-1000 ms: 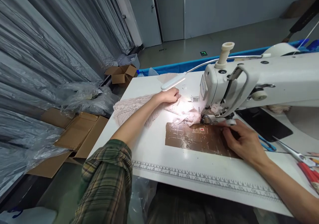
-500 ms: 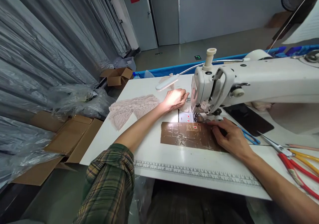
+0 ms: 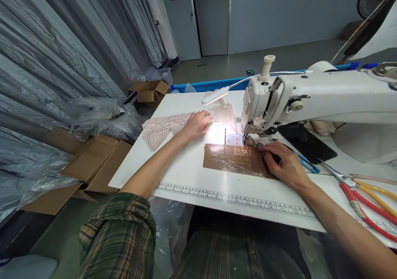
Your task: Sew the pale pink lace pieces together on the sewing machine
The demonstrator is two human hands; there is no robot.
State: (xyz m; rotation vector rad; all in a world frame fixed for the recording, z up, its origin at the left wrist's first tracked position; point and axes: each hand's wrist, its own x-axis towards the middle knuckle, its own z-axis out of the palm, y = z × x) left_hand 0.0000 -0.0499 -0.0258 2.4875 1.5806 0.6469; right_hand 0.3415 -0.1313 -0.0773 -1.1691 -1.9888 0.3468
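My left hand (image 3: 198,124) rests palm down, loosely bent with fingers apart, at the right end of a pale pink lace piece (image 3: 166,126). It holds nothing that I can make out. Beyond its fingertips a second lace piece (image 3: 226,114) lies under the lamp's light, left of the white sewing machine (image 3: 263,101). My right hand (image 3: 283,161) lies low over the brown plate (image 3: 234,160), beside the presser foot. Its index finger and thumb are drawn together; whatever is between them is hidden.
A small lamp (image 3: 216,96) hangs over the table. Right of the machine's needle lie a black flat sheet (image 3: 307,142), blue-handled scissors (image 3: 308,163) and red-handled scissors (image 3: 353,196). A printed ruler (image 3: 229,198) follows the front edge. Cardboard boxes (image 3: 93,159) stand at the left.
My left hand has moved left, away from the machine, uncovering the lace near the needle. My right hand stays by the presser foot. The view has shifted slightly.
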